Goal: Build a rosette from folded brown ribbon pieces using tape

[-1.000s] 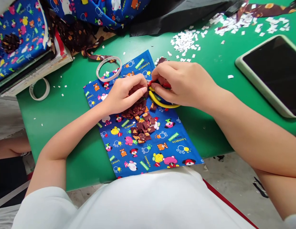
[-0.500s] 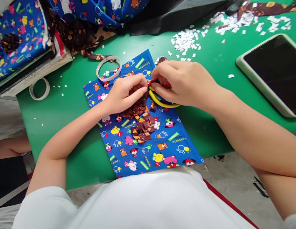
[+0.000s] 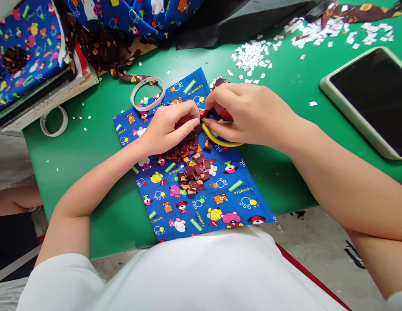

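Observation:
My right hand (image 3: pixel 246 114) is closed around scissors with a yellow handle loop (image 3: pixel 222 141) and red parts. Their blades are mostly hidden behind my left hand. My left hand (image 3: pixel 171 125) is closed in a pinch just left of the scissors, thumb against fingers, with a dark brown piece (image 3: pixel 198 128) showing at the fingertips. Below it, small brown and orange cut squares (image 3: pixel 194 172) lie in a heap on a blue cloth (image 3: pixel 175 211) printed with cartoon animals. Another brown piece (image 3: pixel 219 81) shows behind my right hand.
A white tape ring (image 3: pixel 132 93) rests on the cloth's far edge; another tape ring (image 3: pixel 63 125) lies left. White paper bits (image 3: pixel 249 56) are scattered at the back of the green table (image 3: pixel 106 233). A phone (image 3: pixel 372 99) lies right, and books (image 3: pixel 55 103) are stacked left.
The yellow handle loop has shifted slightly under my right hand, and my right thumb has dropped a little. My left hand and the heap of squares look almost the same.

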Tool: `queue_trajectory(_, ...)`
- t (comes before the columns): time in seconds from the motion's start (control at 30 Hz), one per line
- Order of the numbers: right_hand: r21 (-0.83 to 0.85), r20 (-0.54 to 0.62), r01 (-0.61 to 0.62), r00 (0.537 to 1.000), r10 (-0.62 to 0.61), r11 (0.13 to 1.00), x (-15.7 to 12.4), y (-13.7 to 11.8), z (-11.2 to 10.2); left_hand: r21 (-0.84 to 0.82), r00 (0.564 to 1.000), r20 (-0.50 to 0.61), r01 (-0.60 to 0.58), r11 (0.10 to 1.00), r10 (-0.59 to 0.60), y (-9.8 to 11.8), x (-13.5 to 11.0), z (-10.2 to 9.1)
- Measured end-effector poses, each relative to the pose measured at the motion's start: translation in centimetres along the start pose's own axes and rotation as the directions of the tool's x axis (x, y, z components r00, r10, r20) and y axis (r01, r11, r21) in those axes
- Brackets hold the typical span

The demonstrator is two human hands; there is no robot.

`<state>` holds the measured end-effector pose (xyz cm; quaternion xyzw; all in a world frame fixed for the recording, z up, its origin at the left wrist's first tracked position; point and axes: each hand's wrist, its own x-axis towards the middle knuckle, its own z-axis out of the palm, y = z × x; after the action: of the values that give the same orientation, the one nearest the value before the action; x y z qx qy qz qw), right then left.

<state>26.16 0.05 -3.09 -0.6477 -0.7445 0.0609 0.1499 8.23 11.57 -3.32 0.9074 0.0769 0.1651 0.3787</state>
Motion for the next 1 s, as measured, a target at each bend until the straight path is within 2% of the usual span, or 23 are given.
queue_trajectory(0.23, 0.048, 0.026, -0.054, 0.998, 0.053, 0.997, 0.02, -0.29, -0.17, -0.001, 1.000, 0.007, 0.014, 1.000, -0.014, 0.00, -0.02, -0.03)
queue_trajectory(0.4, 0.053, 0.004, -0.017, 1.000, 0.017, 0.998, 0.01, -0.10, -0.06, -0.021, 0.999, -0.006, 0.040, 0.999, -0.040, 0.06, -0.03, 0.00)
queue_trajectory(0.53, 0.121, 0.034, -0.036, 0.999, 0.032, 0.992, 0.04, -0.07, -0.34, -0.039, 0.999, -0.022, 0.047, 0.998, -0.048, 0.03, -0.14, 0.08)
queue_trajectory(0.73, 0.183, 0.019, -0.019, 1.000, 0.016, 0.983, 0.09, -0.12, -0.65, -0.053, 0.998, -0.032, 0.046, 0.998, -0.048, -0.11, -0.23, 0.27)
queue_trajectory(0.87, 0.167, 0.024, 0.020, 0.999, -0.025, 0.986, 0.04, 0.04, -0.75, -0.042, 0.994, -0.078, 0.072, 0.997, -0.075, 0.04, -0.21, 0.24)
queue_trajectory(1.0, 0.081, 0.063, 0.045, 0.997, -0.050, 0.996, 0.00, 0.20, -0.94, -0.053, 0.991, -0.105, 0.081, 0.995, -0.086, 0.26, -0.32, 0.23)
